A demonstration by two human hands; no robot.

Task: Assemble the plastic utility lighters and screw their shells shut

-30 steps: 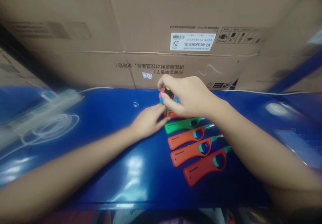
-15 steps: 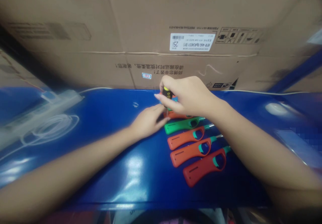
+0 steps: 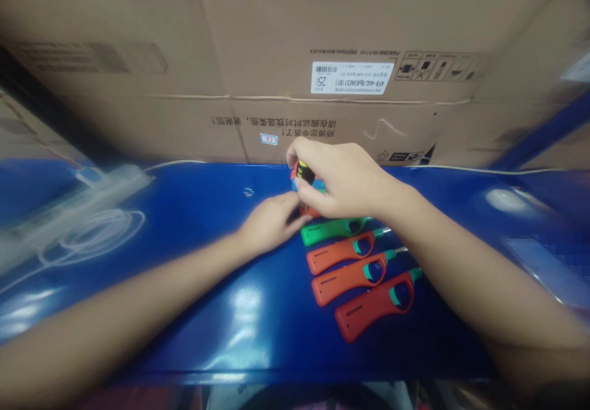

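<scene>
My right hand (image 3: 343, 173) is closed around the black and yellow handle of a screwdriver (image 3: 304, 172), its tip hidden. Just below it, my left hand (image 3: 271, 220) has thumb and fingers closed on an orange lighter (image 3: 310, 211), the nearest of the row to the carton. Other long-necked lighters lie side by side towards me: a green lighter (image 3: 320, 232), an orange lighter (image 3: 334, 255), another orange lighter (image 3: 343, 282) and a red lighter (image 3: 369, 313). Behind the screwdriver handle, more coloured pieces show, red, blue and green, mostly covered by my right hand.
A large cardboard carton (image 3: 258, 66) stands upright along the back of the blue table (image 3: 184, 311). On the left are a white power strip (image 3: 120, 182) and a coiled white cable (image 3: 104, 235). A round white object (image 3: 504, 200) and a flat pale object (image 3: 544, 268) lie right.
My right hand and the screwdriver handle have shifted slightly left, and the handle has tilted or turned a little. My left hand and the row of lighters have stayed in place.
</scene>
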